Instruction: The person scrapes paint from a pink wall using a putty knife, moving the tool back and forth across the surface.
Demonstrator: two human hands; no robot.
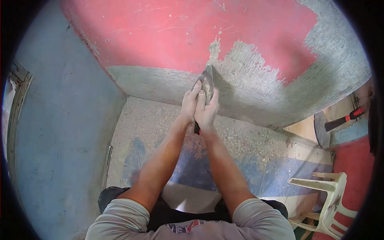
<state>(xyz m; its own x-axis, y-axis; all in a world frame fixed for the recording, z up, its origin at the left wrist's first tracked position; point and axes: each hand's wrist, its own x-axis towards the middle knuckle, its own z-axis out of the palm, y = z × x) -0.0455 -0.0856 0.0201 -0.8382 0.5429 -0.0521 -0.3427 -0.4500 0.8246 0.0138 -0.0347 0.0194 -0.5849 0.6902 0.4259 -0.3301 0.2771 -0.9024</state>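
Both hands grip one scraper (207,80) and press its wide metal blade against the wall ahead. My left hand (189,105) wraps the tool from the left, fingers reaching up onto the blade. Beside it, touching, my right hand (207,111) clasps the handle, whose dark end shows below the palms. The blade's edge lies on the red painted wall (168,36), at the border where red paint meets a bare grey scraped patch (256,86).
A blue wall (64,128) closes the left side. The floor (160,124) below is covered with paint dust and chips. A white plastic chair (328,200) stands at lower right. A hammer with a red-and-black handle (346,119) lies at the right edge.
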